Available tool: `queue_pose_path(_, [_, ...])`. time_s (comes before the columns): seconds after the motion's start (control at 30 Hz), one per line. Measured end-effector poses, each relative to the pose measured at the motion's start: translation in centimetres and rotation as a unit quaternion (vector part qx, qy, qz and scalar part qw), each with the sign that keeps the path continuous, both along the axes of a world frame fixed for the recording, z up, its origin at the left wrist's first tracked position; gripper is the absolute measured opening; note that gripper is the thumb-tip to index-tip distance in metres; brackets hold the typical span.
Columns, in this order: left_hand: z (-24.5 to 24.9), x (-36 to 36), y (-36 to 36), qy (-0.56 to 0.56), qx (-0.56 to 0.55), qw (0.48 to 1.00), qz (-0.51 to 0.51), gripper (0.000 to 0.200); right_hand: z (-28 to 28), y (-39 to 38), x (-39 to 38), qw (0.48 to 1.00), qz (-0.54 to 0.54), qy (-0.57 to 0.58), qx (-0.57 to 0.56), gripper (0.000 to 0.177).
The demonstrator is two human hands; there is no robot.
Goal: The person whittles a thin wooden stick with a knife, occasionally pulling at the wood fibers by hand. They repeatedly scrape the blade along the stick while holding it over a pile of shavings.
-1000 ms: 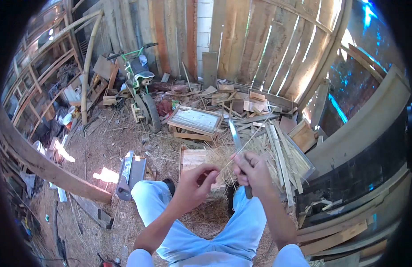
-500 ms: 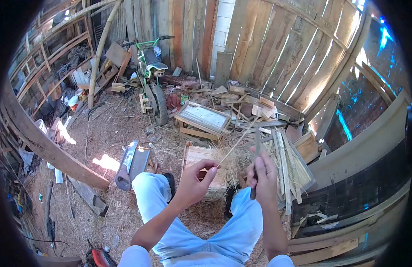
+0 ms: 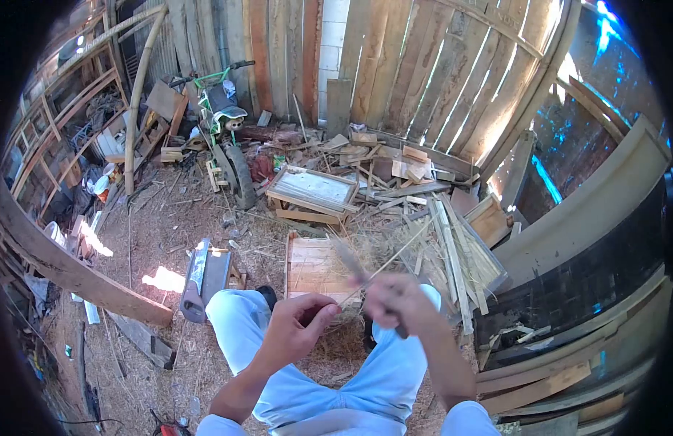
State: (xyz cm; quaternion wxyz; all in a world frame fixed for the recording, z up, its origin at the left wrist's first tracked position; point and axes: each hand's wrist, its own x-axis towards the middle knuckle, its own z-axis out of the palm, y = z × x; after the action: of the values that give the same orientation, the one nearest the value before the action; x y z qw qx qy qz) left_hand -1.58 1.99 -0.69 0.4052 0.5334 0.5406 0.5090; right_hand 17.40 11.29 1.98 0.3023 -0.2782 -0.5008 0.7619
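My left hand (image 3: 296,327) pinches one end of a thin pale wooden stick (image 3: 407,248), which slants up and away to the right. In my right hand (image 3: 403,305) is a knife (image 3: 347,259), its blade pointing up and to the left, blurred by motion. The blade crosses just beyond the pinched end of the stick, and the two hands are close together over my knees. Below them stands a low wooden bench (image 3: 307,254), with fine curled shavings (image 3: 383,243) heaped at its right side.
A handsaw (image 3: 194,305) lies on a small stand to my left. Ahead are a framed wooden panel (image 3: 314,187), a scrap wood pile (image 3: 402,167) and a small motorbike (image 3: 231,145). Long strips (image 3: 453,254) lie at right. A curved plank (image 3: 82,269) crosses the left side.
My right hand has moved left toward my left hand, and the knife has swung from upright to leaning left. The stick's pinched end has dropped slightly. The view has shifted a little right.
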Motion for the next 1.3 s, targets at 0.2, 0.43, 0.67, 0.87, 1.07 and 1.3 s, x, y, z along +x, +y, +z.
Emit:
queue_pose_path(0.2, [-0.6,-0.5,-0.1,-0.034,-0.030,0.998,-0.037,0.012,0.1,0.3,1.0,0.999,0.032,-0.015,-0.010,0.032])
queue_pose_path(0.43, [-1.1,-1.5,-0.3,-0.082,-0.075,0.991,-0.077,0.018,0.0,1.5,3.1,0.997,-0.074,0.011,-0.022,0.034])
queue_pose_path(0.67, [-0.8,-0.2,0.4,-0.147,-0.067,0.982,-0.097,0.019,-1.3,-1.2,0.1,0.994,0.086,0.004,-0.061,0.035])
queue_pose_path(0.87, [-0.6,-0.3,0.4,-0.138,-0.104,0.977,-0.127,0.021,-0.5,-1.4,0.6,0.997,0.061,-0.055,-0.001,0.029])
queue_pose_path(1.07, [-0.3,-0.6,-0.1,-0.176,-0.126,0.968,-0.129,0.021,-0.4,0.2,2.1,0.995,-0.033,-0.069,0.056,0.030])
queue_pose_path(1.3, [-1.0,0.1,-0.4,-0.110,-0.074,0.988,-0.086,0.019,-0.4,-0.4,2.2,0.999,-0.005,-0.037,0.001,0.028])
